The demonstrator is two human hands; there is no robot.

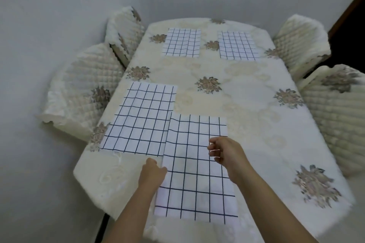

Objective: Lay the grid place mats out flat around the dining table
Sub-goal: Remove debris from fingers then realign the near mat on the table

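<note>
Several white place mats with dark grid lines lie on the dining table (246,89). The nearest mat (193,175) lies flat at the front edge and overlaps the corner of the left mat (142,118). Two more lie at the far end, the far left mat (182,42) and the far right mat (238,45). My left hand (153,172) pinches the nearest mat's left edge. My right hand (224,151) hovers over that mat's right side with fingers curled and nothing visible in them.
The table wears a cream cloth with brown flower prints. Quilted cream chairs stand around it: two on the left (85,89) (124,31) and two on the right (300,43) (339,112). A grey wall is behind, a dark doorway at top right.
</note>
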